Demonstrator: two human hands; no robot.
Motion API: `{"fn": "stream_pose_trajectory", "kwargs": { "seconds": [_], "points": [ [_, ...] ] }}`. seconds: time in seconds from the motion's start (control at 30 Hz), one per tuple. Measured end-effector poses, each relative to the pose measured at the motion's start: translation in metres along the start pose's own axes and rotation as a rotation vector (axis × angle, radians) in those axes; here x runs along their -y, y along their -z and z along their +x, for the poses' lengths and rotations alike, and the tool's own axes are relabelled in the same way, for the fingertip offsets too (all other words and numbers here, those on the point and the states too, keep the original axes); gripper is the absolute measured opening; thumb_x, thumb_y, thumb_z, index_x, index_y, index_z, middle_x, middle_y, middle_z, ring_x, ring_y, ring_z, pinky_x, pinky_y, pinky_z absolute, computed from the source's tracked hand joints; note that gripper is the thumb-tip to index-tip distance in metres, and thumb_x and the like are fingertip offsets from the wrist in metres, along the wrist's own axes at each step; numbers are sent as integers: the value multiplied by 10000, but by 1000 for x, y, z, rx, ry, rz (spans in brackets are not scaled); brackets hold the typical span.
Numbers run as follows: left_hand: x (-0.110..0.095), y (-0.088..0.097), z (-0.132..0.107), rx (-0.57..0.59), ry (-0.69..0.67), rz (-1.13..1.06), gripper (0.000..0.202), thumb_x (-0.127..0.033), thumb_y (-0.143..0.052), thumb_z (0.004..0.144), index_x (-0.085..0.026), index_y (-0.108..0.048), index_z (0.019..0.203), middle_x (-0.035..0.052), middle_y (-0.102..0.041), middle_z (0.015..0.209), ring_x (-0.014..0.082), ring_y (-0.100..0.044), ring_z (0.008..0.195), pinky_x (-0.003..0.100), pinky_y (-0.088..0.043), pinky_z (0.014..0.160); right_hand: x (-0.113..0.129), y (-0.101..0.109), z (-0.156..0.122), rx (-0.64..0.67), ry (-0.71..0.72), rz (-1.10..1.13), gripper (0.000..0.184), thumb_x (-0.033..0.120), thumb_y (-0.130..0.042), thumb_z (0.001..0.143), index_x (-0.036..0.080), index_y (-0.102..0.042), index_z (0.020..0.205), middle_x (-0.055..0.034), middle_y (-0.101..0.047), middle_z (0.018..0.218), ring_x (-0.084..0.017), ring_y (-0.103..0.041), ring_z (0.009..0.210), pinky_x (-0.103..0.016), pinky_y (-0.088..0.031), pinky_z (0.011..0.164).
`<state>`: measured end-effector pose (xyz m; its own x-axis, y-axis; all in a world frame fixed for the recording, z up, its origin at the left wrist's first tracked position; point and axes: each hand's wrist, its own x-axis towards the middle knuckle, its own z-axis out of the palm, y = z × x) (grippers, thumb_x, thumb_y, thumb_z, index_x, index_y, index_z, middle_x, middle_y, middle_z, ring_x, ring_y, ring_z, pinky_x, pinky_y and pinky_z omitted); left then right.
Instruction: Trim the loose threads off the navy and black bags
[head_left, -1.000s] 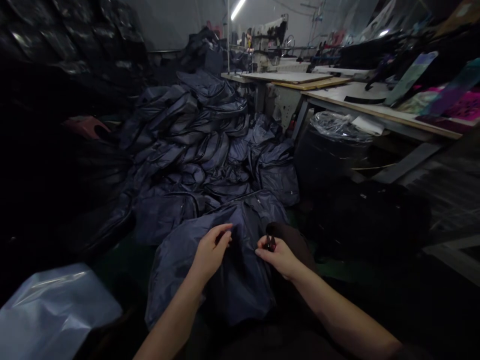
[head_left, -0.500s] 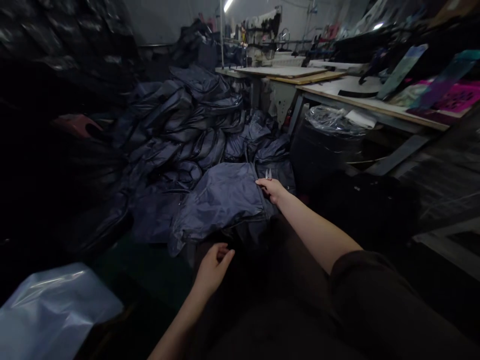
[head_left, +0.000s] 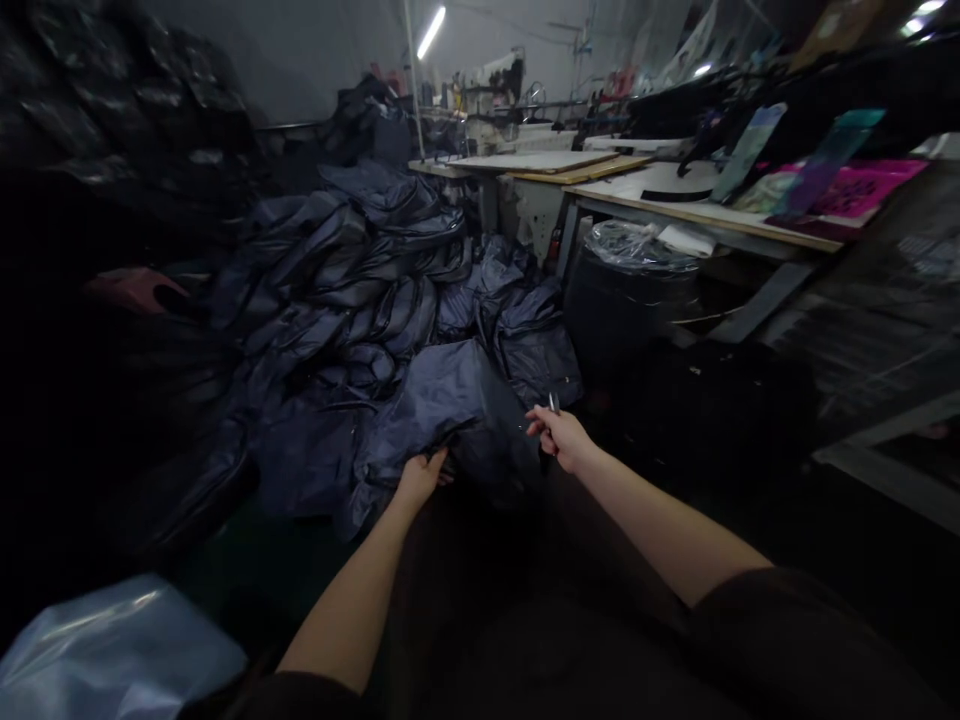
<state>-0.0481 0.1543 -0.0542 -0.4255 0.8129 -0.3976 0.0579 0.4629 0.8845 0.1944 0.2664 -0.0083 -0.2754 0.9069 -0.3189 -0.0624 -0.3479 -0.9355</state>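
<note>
A dark blue fabric bag [head_left: 442, 385] lies across my lap, its side panel tilted toward my right hand. My left hand [head_left: 421, 478] is closed on the bag's near edge, thumb on top; the other fingers are partly hidden. In my right hand [head_left: 566, 441] is a pair of small thread snips [head_left: 554, 402], blades pointing up. The fingers of that hand curl just beside the bag's right side. Whether they also pinch a bit of the bag or a thread is too dark to tell.
A heap of similar dark blue bags [head_left: 337, 250] fills the floor ahead. To the right stand worktables [head_left: 637, 190] with a pink basket [head_left: 862, 190], and a dark bin [head_left: 630, 300] lined with clear plastic. A pale plastic sheet [head_left: 120, 650] lies at lower left.
My left hand has moved up and taken hold of the bag's near edge. My right hand has come down and away from the bag's top corner, and the bag's side has turned into view.
</note>
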Motion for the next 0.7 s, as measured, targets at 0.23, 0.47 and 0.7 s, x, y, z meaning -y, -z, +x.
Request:
{"fn": "stream_pose_trajectory", "kwargs": {
  "seconds": [0.23,0.47,0.7],
  "points": [
    [-110,5,23,-234,-197,-387,319,-420,-541,818,-119,-539,715,17,-591,501,142,-585,419,247,-483,435,-37,55,-64,-228,101,-62,459,591,-480,802,148,-599,799,7,-578,547,-69,-400,347,-196,-274,345],
    [-211,5,-35,-246,-387,-640,276,-351,-513,850,-100,-550,740,47,-624,532,152,-599,480,260,-501,488,-43,68,-96,-269,330,-209,424,445,-656,735,211,-628,1088,-60,-667,977,-215,-606,925,-330,-469,813],
    [-234,44,-116,-331,-513,-933,292,-370,-437,896,-148,-575,767,-8,-565,584,97,-536,533,185,-467,464,-9,67,-90,-408,740,-394,591,359,-656,760,268,-466,1312,-96,-539,1263,-236,-562,1052,-360,-514,789]
  ]
}}
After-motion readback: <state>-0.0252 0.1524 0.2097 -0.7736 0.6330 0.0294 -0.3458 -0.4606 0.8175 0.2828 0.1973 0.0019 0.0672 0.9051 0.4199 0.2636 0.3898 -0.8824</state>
